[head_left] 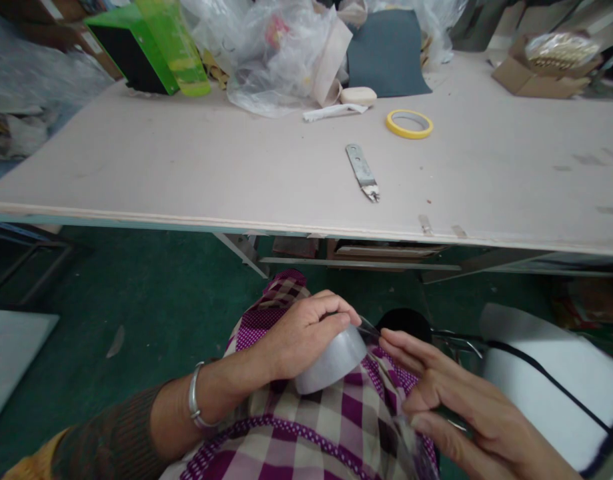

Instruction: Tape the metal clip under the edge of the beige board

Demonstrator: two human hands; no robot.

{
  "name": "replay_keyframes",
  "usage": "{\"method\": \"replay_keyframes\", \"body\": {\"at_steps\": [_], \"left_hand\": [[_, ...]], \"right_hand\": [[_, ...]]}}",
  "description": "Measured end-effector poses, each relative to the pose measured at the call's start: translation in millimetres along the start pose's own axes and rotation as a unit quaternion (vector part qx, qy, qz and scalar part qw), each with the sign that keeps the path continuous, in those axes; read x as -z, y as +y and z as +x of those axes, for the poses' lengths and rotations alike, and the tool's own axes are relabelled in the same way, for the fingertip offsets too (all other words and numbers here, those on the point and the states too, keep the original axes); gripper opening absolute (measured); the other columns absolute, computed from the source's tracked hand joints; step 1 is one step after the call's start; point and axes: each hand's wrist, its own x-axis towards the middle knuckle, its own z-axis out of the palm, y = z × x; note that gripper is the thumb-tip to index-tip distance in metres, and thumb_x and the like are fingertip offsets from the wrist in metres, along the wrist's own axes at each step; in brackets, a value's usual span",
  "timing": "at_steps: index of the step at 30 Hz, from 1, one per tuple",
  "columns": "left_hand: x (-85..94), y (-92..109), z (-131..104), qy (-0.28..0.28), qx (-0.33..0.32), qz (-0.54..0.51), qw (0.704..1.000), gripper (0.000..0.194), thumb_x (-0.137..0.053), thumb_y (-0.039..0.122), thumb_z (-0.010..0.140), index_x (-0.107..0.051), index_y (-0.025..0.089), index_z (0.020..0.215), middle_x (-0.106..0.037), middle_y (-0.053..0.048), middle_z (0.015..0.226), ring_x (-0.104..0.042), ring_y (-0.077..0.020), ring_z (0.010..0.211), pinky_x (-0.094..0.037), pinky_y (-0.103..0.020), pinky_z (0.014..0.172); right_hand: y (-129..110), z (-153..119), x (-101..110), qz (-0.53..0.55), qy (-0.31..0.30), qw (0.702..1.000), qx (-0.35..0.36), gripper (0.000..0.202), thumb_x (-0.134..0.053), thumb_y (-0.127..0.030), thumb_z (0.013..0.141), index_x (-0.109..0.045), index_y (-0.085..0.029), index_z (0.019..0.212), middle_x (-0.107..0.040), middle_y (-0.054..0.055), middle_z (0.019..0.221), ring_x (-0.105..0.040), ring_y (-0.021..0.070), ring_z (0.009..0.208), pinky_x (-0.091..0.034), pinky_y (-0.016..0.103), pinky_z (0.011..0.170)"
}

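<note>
My left hand (306, 333) is wrapped over a roll of clear tape (331, 363) above my lap, fingers curled around its top. From the roll a thin transparent strip reaches to the fingertips of my right hand (461, 400), which hold it just to the right of the roll. The thumb of that hand lies lower, near a shiny clear strip of film (411, 447) hanging in front of the checked apron (306, 427). How far the strip runs is hard to make out.
Ahead stands a table (186, 153) with a flat metal cutting tool (363, 173), a yellow tape roll (409, 125), plastic bags (271, 60), a green box (136, 50) and a carton (541, 77). A white sheet (551, 380) lies to my right.
</note>
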Motion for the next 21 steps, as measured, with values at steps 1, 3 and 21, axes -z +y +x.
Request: {"method": "replay_keyframes", "body": {"at_steps": [1, 3, 21], "left_hand": [[0.5, -1, 1, -0.007, 0.009, -0.006, 1.000, 0.022, -0.052, 0.027, 0.094, -0.073, 0.020, 0.093, -0.066, 0.000, 0.100, -0.058, -0.0121, 0.088, -0.041, -0.023, 0.076], [1.0, -1, 2, -0.015, 0.034, -0.027, 0.999, 0.022, -0.052, 0.029, 0.093, -0.072, 0.019, 0.092, -0.066, -0.001, 0.098, -0.058, -0.0122, 0.084, -0.041, -0.023, 0.073], [7.4, 0, 2, 0.016, 0.024, -0.056, 0.998, 0.022, -0.052, 0.030, 0.092, -0.070, 0.017, 0.087, -0.064, -0.002, 0.097, -0.057, -0.0148, 0.091, -0.039, -0.026, 0.081]], "right_hand": [[-3, 3, 0, -0.034, 0.010, 0.999, 0.023, 0.021, -0.053, -0.036, 0.098, -0.070, -0.025, 0.094, -0.053, 0.001, 0.145, -0.048, 0.0192, 0.136, -0.046, 0.026, 0.104], [-8, 9, 1, -0.085, 0.016, 0.994, 0.059, 0.021, -0.052, -0.035, 0.098, -0.070, -0.024, 0.097, -0.056, 0.002, 0.143, -0.051, 0.0180, 0.133, -0.048, 0.022, 0.101], [3, 6, 5, -0.062, -0.035, 0.997, -0.003, 0.018, -0.047, -0.032, 0.101, -0.064, -0.026, 0.106, -0.059, 0.004, 0.136, -0.055, 0.0165, 0.127, -0.054, 0.026, 0.102]]}}
